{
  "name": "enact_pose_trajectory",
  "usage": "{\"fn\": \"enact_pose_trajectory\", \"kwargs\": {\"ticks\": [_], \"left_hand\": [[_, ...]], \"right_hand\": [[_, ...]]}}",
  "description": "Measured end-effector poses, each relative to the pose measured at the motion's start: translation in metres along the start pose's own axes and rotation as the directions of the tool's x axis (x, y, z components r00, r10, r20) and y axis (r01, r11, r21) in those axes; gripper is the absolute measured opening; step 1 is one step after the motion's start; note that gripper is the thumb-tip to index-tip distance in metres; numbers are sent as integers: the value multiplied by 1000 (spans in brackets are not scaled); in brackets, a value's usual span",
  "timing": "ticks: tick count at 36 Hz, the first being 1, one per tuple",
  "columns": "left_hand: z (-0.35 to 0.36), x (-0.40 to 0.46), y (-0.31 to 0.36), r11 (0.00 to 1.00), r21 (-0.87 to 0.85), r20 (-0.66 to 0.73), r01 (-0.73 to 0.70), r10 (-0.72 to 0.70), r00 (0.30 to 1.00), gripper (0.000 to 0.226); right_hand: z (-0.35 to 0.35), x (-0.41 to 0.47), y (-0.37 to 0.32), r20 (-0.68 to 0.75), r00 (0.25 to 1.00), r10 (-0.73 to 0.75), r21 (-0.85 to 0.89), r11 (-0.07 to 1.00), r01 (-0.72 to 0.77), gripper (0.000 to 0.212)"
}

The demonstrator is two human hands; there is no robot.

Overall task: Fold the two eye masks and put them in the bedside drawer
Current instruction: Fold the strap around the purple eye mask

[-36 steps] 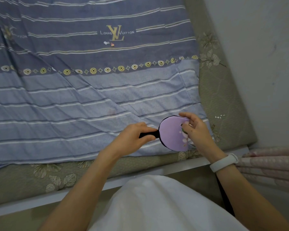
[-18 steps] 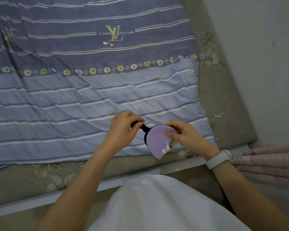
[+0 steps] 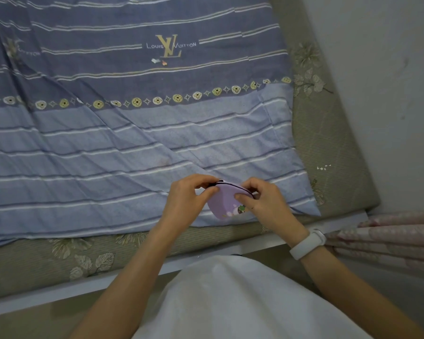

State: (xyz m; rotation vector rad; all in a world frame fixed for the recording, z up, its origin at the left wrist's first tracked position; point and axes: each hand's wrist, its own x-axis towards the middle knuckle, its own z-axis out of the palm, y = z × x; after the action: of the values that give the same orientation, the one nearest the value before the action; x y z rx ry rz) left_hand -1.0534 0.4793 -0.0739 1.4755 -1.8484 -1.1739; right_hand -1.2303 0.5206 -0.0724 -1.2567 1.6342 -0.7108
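Observation:
A lilac eye mask (image 3: 224, 203) with black trim and a small cartoon print is folded in half and held just above the near edge of the bed. My left hand (image 3: 190, 199) pinches its left end, where the black strap shows. My right hand (image 3: 263, 200) grips its right side, thumb on the front face. A second eye mask and the bedside drawer are not in view.
A blue striped sheet (image 3: 108, 148) covers the bed, over a green floral mattress pad (image 3: 328, 143). The white bed frame edge (image 3: 59, 289) runs along the front. A grey wall (image 3: 389, 94) stands at the right and pink curtain folds (image 3: 389, 238) hang at the lower right.
The mask was turned from a flat, face-up oval into a folded half. My left hand moved right from the strap to the mask's end. Both hands came closer together.

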Motion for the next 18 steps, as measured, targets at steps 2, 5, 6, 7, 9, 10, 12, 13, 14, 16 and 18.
{"fn": "enact_pose_trajectory", "kwargs": {"ticks": [2, 5, 6, 7, 9, 10, 12, 13, 14, 16, 18], "left_hand": [[-5, 0, 0, 998, 25, 14, -60, 59, 998, 14], [-16, -1, 0, 961, 147, 59, -235, 229, 972, 11], [-20, -2, 0, 932, 204, 68, -299, 291, 954, 11], [-24, -2, -1, 897, 260, 76, -357, 349, 934, 11], [-30, -3, -4, 827, 346, 94, -444, 440, 893, 12], [-32, -4, -5, 800, 371, 95, -471, 472, 877, 12], [-36, -6, -7, 773, 393, 86, -499, 510, 856, 13], [-37, -6, -9, 769, 396, 80, -502, 515, 853, 14], [-38, -7, -9, 770, 396, 72, -500, 517, 853, 14], [-41, -8, -10, 780, 388, 53, -491, 513, 856, 12], [-44, -9, -11, 799, 362, 23, -481, 508, 861, 11]], "right_hand": [[-1, -2, -1, 22, 998, -59, -17, 998, 59, 8], [-5, -3, -2, 45, 986, -160, 48, 986, 158, 11], [-6, -3, -2, 31, 986, -166, 85, 983, 163, 14], [-8, -3, -2, 17, 986, -168, 101, 981, 165, 18], [-9, 0, 0, 28, 981, -192, 48, 981, 190, 26], [-8, 2, 0, 65, 976, -210, -10, 977, 211, 31], [-4, 9, 1, 178, 953, -244, -112, 957, 267, 42], [-1, 13, 1, 243, 935, -259, -142, 944, 298, 47], [2, 18, 0, 308, 915, -262, -159, 934, 321, 52], [11, 25, -2, 430, 875, -223, -146, 939, 311, 59], [21, 30, -4, 511, 844, -162, -74, 970, 231, 57]]}}
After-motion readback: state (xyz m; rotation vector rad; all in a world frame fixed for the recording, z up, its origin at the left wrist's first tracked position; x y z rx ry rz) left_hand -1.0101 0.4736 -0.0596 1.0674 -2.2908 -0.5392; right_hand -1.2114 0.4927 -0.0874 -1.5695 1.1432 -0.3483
